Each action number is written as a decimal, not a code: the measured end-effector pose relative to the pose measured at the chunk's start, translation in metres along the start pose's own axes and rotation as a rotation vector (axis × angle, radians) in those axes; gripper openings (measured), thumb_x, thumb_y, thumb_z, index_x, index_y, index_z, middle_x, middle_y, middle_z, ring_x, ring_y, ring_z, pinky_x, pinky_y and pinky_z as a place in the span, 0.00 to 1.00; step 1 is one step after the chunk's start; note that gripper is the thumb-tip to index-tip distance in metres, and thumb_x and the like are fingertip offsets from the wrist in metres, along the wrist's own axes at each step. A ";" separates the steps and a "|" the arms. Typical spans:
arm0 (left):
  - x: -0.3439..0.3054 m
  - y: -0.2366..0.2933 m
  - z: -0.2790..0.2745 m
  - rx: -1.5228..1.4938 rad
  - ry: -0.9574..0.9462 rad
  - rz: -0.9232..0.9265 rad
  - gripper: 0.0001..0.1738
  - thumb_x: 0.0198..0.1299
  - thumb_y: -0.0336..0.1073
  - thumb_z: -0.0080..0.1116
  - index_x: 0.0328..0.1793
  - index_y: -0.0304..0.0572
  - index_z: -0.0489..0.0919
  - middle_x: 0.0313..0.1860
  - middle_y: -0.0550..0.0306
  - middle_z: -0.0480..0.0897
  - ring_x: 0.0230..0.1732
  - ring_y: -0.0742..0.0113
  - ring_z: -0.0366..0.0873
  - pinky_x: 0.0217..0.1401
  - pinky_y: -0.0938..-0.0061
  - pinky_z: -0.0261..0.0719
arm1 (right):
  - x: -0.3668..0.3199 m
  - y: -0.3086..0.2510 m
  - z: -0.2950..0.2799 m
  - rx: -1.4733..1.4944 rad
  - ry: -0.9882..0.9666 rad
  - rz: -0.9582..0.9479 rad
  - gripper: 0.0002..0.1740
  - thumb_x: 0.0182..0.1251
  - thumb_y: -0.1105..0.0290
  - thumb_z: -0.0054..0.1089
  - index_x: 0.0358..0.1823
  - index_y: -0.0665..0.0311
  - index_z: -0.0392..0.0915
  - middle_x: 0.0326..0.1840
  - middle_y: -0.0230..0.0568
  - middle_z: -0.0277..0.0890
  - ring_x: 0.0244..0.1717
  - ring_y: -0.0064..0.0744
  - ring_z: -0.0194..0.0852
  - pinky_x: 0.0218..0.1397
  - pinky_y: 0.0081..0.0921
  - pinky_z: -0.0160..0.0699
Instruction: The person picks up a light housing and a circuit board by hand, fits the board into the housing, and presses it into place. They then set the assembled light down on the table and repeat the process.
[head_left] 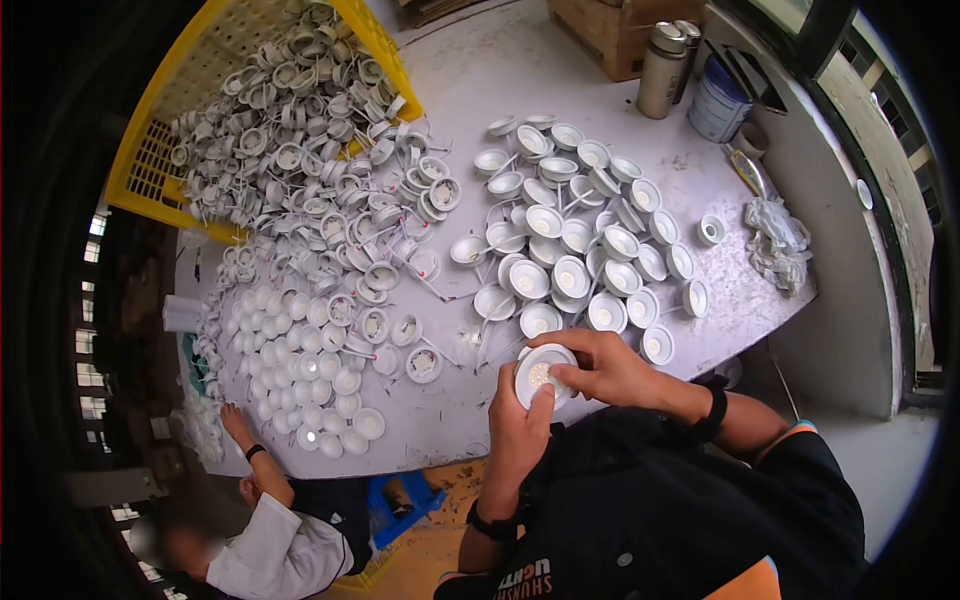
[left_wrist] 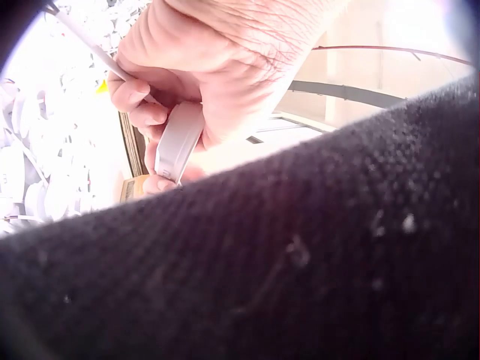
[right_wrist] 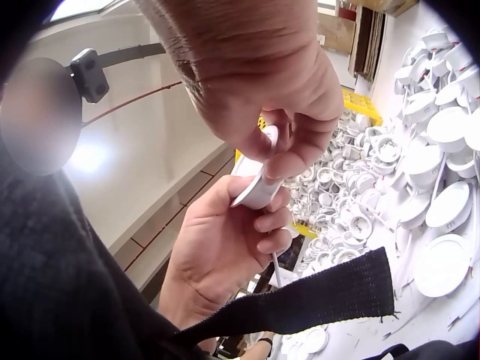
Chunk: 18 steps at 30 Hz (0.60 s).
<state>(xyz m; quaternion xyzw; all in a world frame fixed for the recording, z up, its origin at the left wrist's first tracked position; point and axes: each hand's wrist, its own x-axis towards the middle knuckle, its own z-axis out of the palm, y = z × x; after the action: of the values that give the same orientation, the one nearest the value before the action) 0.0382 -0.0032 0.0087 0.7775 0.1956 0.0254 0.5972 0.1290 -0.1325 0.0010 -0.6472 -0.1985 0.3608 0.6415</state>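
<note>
A round white LED downlight (head_left: 534,364) with yellow LED dots is held in front of the chest by both hands. My left hand (head_left: 517,432) grips its lower left side, thumb at the face and fingers curled behind. On the far right edge, my right hand (head_left: 607,366) pinches the rim, its thumb on the face. Seen from the left wrist, the downlight (left_wrist: 180,141) is edge-on, and a white cable (left_wrist: 94,49) runs by the fingers. The right wrist view has the downlight (right_wrist: 259,193) between both hands, its back mostly hidden by fingers.
Many finished-looking downlights (head_left: 570,276) stand face up on the white table (head_left: 445,385) ahead. Leftward lie loose lamp housings and white domed discs (head_left: 300,365), below a full yellow crate (head_left: 400,75). Another person (head_left: 290,545) sits at left. Metal flasks (head_left: 661,75) and a plastic bag (head_left: 777,245) are at right.
</note>
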 end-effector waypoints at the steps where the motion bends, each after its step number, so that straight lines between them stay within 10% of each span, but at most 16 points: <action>1: 0.000 -0.002 0.000 -0.027 -0.003 -0.005 0.13 0.54 0.30 0.51 0.45 0.31 0.69 0.38 0.49 0.77 0.40 0.66 0.74 0.44 0.72 0.72 | 0.000 0.001 0.000 0.009 0.003 0.003 0.19 0.60 0.76 0.52 0.55 0.65 0.71 0.30 0.41 0.75 0.24 0.21 0.71 0.27 0.20 0.73; 14: 0.011 -0.035 0.003 0.021 -0.106 -0.110 0.16 0.61 0.40 0.53 0.44 0.31 0.72 0.30 0.56 0.77 0.31 0.73 0.73 0.35 0.76 0.71 | 0.005 0.016 -0.017 -0.339 0.056 0.065 0.19 0.59 0.73 0.52 0.54 0.65 0.71 0.40 0.54 0.75 0.35 0.40 0.75 0.38 0.29 0.73; 18: 0.020 -0.059 0.008 -0.057 -0.082 -0.120 0.16 0.61 0.41 0.53 0.41 0.31 0.73 0.27 0.57 0.78 0.25 0.74 0.72 0.29 0.77 0.70 | 0.012 0.046 -0.017 -0.491 0.175 -0.271 0.23 0.58 0.72 0.54 0.57 0.63 0.69 0.38 0.54 0.73 0.31 0.43 0.75 0.35 0.30 0.73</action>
<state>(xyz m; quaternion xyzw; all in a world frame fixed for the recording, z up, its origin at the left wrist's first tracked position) 0.0428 0.0081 -0.0533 0.7475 0.2165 -0.0370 0.6269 0.1394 -0.1402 -0.0475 -0.7793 -0.3086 0.1556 0.5227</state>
